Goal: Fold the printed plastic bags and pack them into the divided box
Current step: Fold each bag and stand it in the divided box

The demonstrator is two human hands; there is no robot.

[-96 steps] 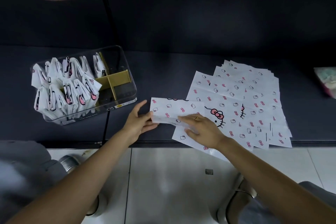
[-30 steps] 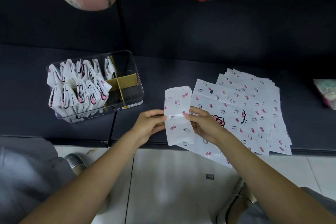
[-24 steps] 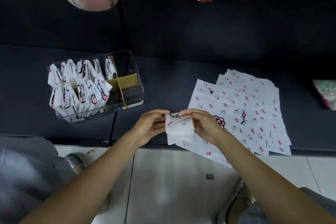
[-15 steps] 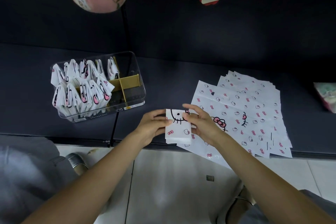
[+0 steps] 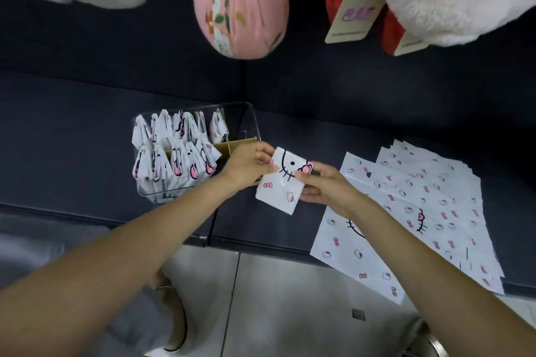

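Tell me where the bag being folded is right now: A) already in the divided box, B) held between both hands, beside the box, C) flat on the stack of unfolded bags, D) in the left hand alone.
B: the left hand and right hand both pinch the folded bag beside the divided box.

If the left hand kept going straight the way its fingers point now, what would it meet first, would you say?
The left hand points right along the folded bag it pinches, so it would most likely meet the right hand gripping the bag's other edge; depth is unclear.
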